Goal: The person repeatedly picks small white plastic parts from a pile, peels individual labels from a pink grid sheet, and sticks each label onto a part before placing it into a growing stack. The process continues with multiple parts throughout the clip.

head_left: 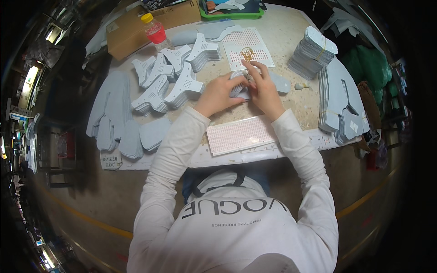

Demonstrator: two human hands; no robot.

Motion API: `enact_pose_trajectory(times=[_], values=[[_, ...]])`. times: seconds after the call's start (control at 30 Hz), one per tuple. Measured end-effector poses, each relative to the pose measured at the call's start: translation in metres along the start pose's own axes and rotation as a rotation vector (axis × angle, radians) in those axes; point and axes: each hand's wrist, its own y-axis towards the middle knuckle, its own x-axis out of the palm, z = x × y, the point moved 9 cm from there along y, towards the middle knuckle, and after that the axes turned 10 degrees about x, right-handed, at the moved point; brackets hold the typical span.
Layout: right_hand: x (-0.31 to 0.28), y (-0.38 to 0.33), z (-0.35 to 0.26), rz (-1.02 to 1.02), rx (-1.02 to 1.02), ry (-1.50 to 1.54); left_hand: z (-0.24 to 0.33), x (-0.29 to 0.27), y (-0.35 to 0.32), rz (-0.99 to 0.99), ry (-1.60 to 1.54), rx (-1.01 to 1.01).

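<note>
A small bundle of thin grey cut pieces [240, 92] is on the table in front of me, between my two hands. My left hand [219, 94] curls around its left side, thumb near and fingers far. My right hand [266, 94] closes on its right side, with the fingertips bent over the top. The palms hide part of the bundle. Just beyond my right fingers, a loose heap of tan rubber bands [247, 53] lies on a printed label sheet [260, 47]. A flat grey piece [281, 83] rests beside my right hand.
Stacks of grey Y-shaped perforated pieces [185, 85] and long grey panels [104, 102] cover the left side. Banded grey stacks [314, 52] stand at right. Another label sheet [241, 135] lies nearest me. A yellow-capped bottle [155, 32], a cardboard box [132, 32] and a green tray [232, 16] are at the back.
</note>
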Motion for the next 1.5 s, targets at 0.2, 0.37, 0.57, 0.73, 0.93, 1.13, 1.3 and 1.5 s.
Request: enact_pose_trajectory(times=[0.2,0.37,0.57,0.73,0.93,1.13,1.3,1.5], values=[[0.011,-0.008,0.053,-0.120,0.568,0.542,-0.008,-0.012,0.005,0.049,-0.140,-0.033],[0.028,-0.013,0.057,-0.193,0.678,0.651,0.008,-0.022,0.002,0.033,-0.237,-0.163],[-0.030,-0.009,0.045,-0.106,0.471,0.587,0.044,-0.060,-0.033,0.030,-0.045,-0.205],[-0.078,-0.018,0.088,0.086,0.557,0.708,0.032,-0.059,-0.097,-0.129,0.006,-0.490],[-0.104,-0.025,0.026,0.369,0.260,-0.094,0.028,-0.043,-0.114,-0.148,-0.024,-0.459],[-0.053,-0.051,-0.094,0.172,-0.110,0.023,0.030,-0.041,-0.116,0.351,-0.574,-0.575],[-0.022,-0.057,-0.110,0.118,-0.149,0.129,0.037,-0.039,-0.114,0.424,-0.621,-0.578],[-0.019,-0.067,-0.115,0.156,-0.174,0.066,0.036,-0.037,-0.115,0.452,-0.653,-0.582]])
